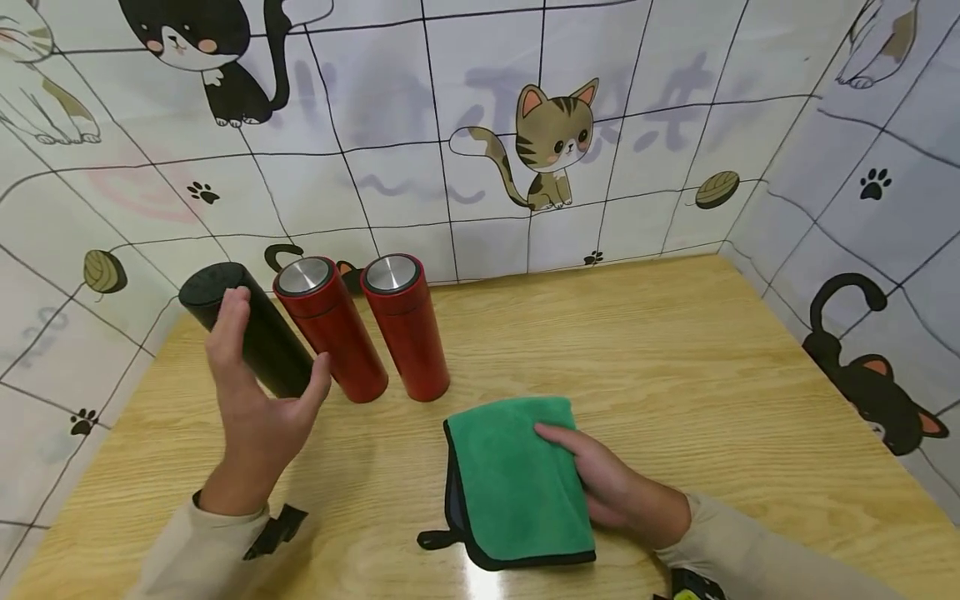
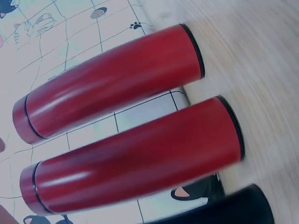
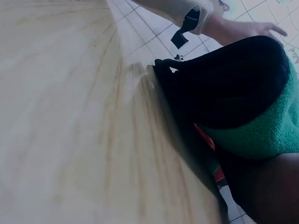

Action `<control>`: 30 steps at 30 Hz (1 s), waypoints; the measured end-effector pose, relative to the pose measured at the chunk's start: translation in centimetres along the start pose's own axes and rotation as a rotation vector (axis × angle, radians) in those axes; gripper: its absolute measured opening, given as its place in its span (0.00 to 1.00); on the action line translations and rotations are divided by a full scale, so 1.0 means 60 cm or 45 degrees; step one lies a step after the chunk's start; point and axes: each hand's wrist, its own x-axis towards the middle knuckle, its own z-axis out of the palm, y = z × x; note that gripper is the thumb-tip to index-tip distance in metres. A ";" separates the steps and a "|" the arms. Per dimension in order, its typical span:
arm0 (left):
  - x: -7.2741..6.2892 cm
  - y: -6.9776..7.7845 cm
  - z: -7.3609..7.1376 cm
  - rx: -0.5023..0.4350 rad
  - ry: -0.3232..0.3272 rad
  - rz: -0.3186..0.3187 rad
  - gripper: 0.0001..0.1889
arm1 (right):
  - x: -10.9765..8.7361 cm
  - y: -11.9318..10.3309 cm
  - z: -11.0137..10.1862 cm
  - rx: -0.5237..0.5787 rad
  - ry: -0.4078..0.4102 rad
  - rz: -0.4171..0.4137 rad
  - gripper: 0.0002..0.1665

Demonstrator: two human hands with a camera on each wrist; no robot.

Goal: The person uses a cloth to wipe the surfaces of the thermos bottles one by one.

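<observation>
In the head view a black thermos (image 1: 264, 340) stands at the left end of a row, beside two red thermoses, one in the middle (image 1: 333, 333) and one at the right (image 1: 407, 333), both with silver-topped lids. My left hand (image 1: 255, 408) is just in front of the black thermos, fingers raised and thumb spread apart; whether it touches the thermos I cannot tell. A folded green towel (image 1: 517, 483) with black edging and a loop is gripped at its right side by my right hand (image 1: 611, 483), thumb on top. The right wrist view shows the towel's dark underside (image 3: 233, 84).
The wooden table (image 1: 637, 358) extends to the right of the thermoses. Behind it and at both sides rise white walls (image 1: 390, 192) printed with cats, paw prints and grid lines.
</observation>
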 end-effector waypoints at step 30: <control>0.000 0.004 0.029 0.078 -0.387 -0.611 0.50 | -0.005 -0.001 0.007 0.024 0.032 -0.029 0.31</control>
